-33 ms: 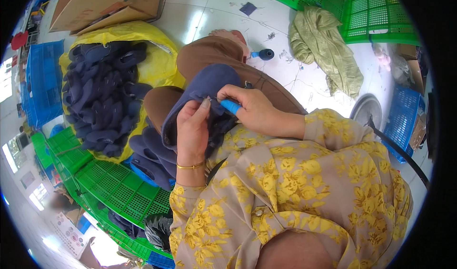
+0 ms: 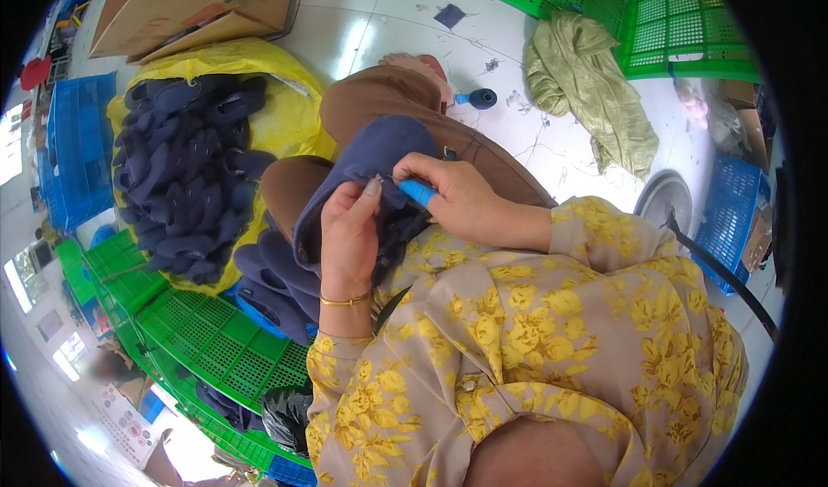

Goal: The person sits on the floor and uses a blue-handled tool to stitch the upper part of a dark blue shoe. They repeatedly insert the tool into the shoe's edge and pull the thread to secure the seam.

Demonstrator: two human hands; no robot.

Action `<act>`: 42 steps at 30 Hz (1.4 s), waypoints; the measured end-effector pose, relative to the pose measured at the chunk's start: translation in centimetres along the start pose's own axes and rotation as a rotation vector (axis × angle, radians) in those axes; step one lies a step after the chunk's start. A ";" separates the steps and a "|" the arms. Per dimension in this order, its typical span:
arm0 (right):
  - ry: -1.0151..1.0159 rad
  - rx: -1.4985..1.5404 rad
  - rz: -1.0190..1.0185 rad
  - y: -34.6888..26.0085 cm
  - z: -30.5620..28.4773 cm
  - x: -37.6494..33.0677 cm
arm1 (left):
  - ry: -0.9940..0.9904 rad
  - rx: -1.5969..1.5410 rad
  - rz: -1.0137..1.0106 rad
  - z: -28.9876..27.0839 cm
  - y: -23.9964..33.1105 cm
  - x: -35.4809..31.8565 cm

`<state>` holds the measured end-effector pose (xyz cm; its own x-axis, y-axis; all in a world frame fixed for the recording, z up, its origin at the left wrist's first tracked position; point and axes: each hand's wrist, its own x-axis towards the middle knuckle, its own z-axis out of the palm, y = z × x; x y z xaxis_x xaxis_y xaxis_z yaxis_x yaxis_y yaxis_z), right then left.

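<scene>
A navy fabric slipper lies across my lap, its rounded end pointing away from me. My left hand, with a gold bangle on the wrist, pinches the slipper's edge between thumb and fingers. Close beside it, my right hand is closed in a pinch at the same spot, blue tape wrapped round one finger. Whatever sits in the right fingertips is too small to make out. More navy slippers rest against my left side, and a large heap of them fills a yellow sack.
Green plastic crates stand at my left, and another green crate at the far right. An olive woven sack and a dark spool lie on the floor. A cardboard box stands far left; a blue basket stands right.
</scene>
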<state>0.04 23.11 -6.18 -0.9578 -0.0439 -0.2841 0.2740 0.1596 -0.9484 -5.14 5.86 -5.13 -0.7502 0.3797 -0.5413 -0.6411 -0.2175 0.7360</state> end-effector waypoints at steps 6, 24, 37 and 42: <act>0.068 0.070 -0.021 0.0 0.6 0.2 | 0.003 -0.033 -0.011 -0.4 -0.6 0.1; 0.012 0.272 0.005 -1.2 0.9 0.4 | -0.080 -0.060 -0.018 0.0 -0.6 -0.3; 0.266 -0.314 -0.559 -2.0 -0.4 3.9 | 0.148 0.339 0.080 0.7 -0.2 -0.9; -0.277 1.159 -0.250 -5.4 -6.5 6.2 | 0.221 0.345 0.108 1.4 1.0 -1.2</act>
<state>-7.94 28.41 -1.85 -0.9830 -0.1792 0.0387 0.1355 -0.8524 -0.5051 -4.60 6.47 -3.16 -0.8510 0.1612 -0.4999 -0.4931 0.0826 0.8661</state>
